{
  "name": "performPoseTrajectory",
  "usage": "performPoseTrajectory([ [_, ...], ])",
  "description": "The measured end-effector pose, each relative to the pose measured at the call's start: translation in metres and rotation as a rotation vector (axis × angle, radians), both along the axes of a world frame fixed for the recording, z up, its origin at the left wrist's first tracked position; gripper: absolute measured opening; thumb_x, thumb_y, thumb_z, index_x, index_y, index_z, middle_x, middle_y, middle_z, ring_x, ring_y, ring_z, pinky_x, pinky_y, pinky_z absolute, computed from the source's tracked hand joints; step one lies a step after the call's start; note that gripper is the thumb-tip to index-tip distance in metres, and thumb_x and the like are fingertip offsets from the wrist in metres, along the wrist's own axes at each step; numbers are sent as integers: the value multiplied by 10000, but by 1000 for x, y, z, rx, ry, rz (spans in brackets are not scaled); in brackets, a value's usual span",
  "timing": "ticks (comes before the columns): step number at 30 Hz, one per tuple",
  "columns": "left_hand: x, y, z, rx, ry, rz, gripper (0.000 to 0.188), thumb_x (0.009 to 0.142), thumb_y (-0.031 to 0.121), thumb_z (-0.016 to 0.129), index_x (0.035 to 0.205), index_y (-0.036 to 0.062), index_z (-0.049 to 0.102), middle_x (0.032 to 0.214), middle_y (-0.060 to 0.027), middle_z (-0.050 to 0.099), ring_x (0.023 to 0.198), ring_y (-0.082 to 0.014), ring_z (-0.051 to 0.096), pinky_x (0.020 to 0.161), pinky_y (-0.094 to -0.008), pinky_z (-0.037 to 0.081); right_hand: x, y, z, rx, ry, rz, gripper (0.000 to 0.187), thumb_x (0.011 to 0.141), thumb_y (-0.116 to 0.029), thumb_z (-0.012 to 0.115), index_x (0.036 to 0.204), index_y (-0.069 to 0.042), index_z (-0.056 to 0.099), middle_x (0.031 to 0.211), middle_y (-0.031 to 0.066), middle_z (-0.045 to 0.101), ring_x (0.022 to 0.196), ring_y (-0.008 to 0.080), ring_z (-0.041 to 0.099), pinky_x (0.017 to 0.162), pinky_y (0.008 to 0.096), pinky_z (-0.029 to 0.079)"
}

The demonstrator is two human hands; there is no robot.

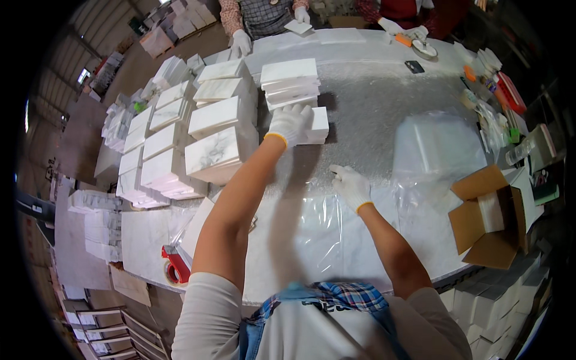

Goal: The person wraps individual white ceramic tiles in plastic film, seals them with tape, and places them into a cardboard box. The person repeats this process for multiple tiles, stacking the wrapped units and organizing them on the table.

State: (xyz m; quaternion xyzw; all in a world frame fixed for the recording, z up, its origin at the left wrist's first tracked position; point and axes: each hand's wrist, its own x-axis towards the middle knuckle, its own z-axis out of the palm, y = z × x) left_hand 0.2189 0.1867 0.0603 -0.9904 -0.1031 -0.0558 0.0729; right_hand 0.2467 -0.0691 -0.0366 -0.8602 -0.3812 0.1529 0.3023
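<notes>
My left hand (pixel 290 124), in a white knit glove with a yellow cuff, lies over the left end of a short stack of white tiles (pixel 316 125), fingers bent round it; the undersides of the fingers are hidden. Right behind stands a taller stack of white tiles (pixel 289 73). My right hand (pixel 351 187), gloved alike, hovers near the edge of clear plastic film (pixel 321 219). Its forefinger stretches out to the left, and I see nothing in it. Rows of stacked grey-veined marble tiles (pixel 216 150) stand left of my left hand.
At right lie a pile of clear plastic bags (pixel 438 144) and an open cardboard box (pixel 489 219). A red tape dispenser (pixel 175 264) sits at the near left edge. Across the table, two people work in gloves; one holds a white tile (pixel 298 27). A dark card (pixel 414 66) lies on the tabletop.
</notes>
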Motion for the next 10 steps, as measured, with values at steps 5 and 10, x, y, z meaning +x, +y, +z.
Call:
performPoseTrajectory([
  [5,30,5,13,-6,258,-9,687,700,349,827,1281,124,539,1202,-165,668,1203,-379,607,986,-489,498,3,-7,-5,27,8,-17,411,913,-242,584,1310,-189,676,1144,109,708,1049,321,688,922,432,538],
  [10,33,7,16,-44,297,21,760,702,368,832,1345,131,505,1259,-171,668,1207,-392,606,1008,-508,487,5,-10,0,22,35,35,446,940,-274,564,1373,-182,623,1241,174,659,1075,382,664,931,470,529],
])
